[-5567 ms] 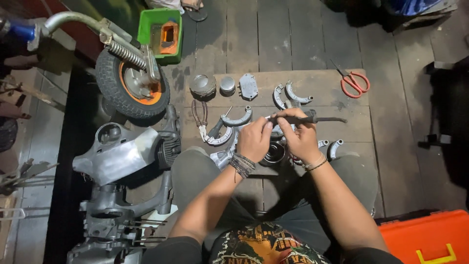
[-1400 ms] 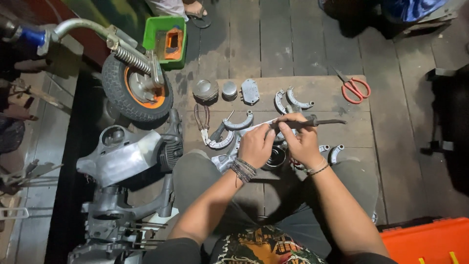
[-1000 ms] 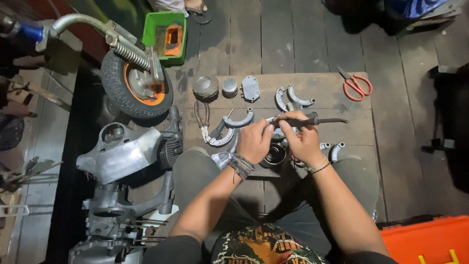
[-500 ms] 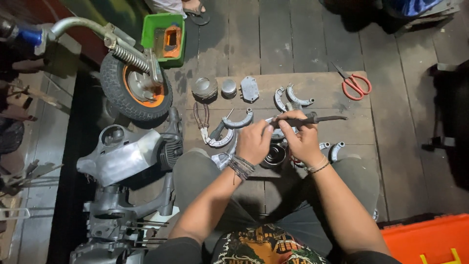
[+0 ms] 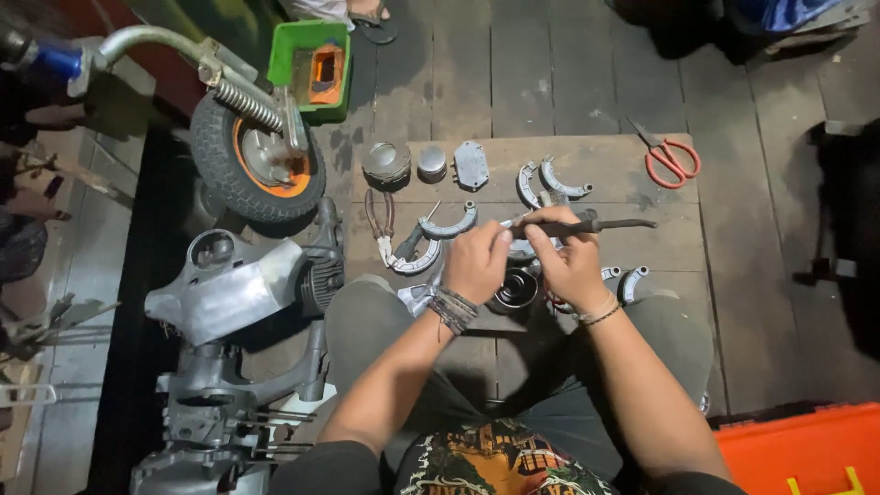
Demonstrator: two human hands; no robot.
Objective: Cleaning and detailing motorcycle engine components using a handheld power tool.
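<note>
My right hand [image 5: 570,261] grips a long dark-handled tool [image 5: 596,224] that lies level and points left. My left hand [image 5: 475,261] pinches at the tool's tip, fingers closed around something small that I cannot make out. Both hands hover over a round black metal part [image 5: 516,288] on a low wooden board [image 5: 660,247] between my knees. Curved grey brake shoes [image 5: 447,225] and a second pair of brake shoes [image 5: 546,181] lie on the board beyond my hands.
Pliers [image 5: 378,220], round metal caps [image 5: 386,161] and a flat plate [image 5: 471,165] lie on the board. Red scissors [image 5: 670,158] sit far right. A small wheel with an orange hub [image 5: 260,165], a green tray [image 5: 312,57], a grey scooter body [image 5: 220,293] and an orange case [image 5: 807,454] surround me.
The hands stay in nearly the same place over the black part. Only small finger shifts at the tool's tip show.
</note>
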